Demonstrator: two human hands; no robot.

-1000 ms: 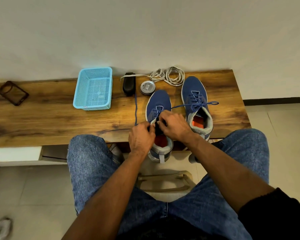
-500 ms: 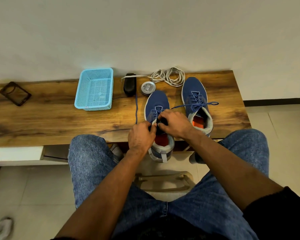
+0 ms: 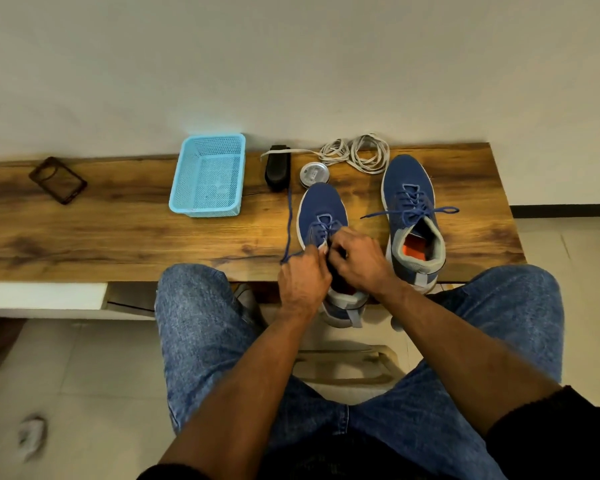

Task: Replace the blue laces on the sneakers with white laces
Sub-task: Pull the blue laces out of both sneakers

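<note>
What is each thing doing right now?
Left shoe: half unlaced, blue lace trailing loose.
Right shoe: fully laced, tied.
White laces: coiled, unused.
Blue basket: upright.
Round tin: lid on.
Left hand: pinching the lace.
Right hand: gripping the left shoe's tongue area.

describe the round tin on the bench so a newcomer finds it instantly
On the wooden bench, look along the back edge near the wall, right of the blue basket. The round tin sits between the black brush and the coiled white laces, just beyond the nearer sneaker's toe. It is the only round, silver-lidded thing there.
</note>
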